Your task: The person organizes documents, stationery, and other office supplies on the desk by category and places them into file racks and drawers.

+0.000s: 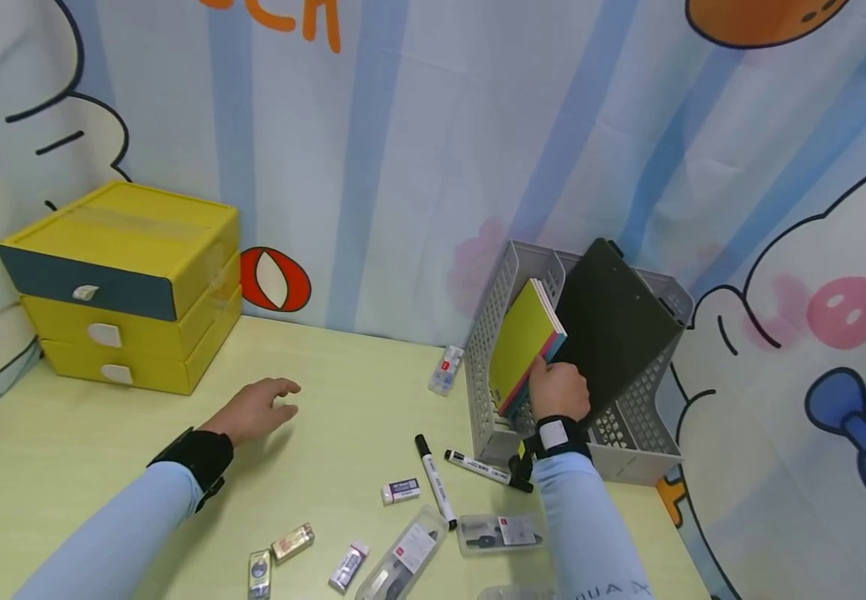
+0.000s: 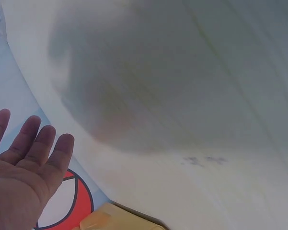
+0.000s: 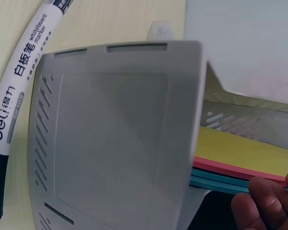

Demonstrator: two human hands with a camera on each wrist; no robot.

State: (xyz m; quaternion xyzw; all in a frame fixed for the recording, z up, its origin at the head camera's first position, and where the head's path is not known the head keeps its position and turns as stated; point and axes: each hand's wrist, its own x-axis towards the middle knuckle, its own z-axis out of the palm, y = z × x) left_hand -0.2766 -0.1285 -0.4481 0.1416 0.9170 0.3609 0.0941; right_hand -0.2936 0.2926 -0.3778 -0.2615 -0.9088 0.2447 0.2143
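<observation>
My right hand (image 1: 558,390) is at the near edge of a stack of notebooks (image 1: 520,346), its fingers (image 3: 266,201) curled against the coloured edges. A yellow notebook lies outermost, with pink and blue ones behind it. The stack leans in the left compartment of a grey file holder (image 1: 493,433). Beside it a black clipboard (image 1: 613,325) tilts in the same holder, partly behind my right hand. My left hand (image 1: 252,410) hovers over the table with its fingers loosely spread and holds nothing; its palm and fingers also show in the left wrist view.
A yellow drawer box (image 1: 125,275) stands at the back left. Two whiteboard markers, one a white marker (image 1: 436,482), lie before the holder. Erasers (image 1: 401,491) and clear plastic cases (image 1: 405,557) lie at the front. A small clear pack (image 1: 446,371) is left of the holder.
</observation>
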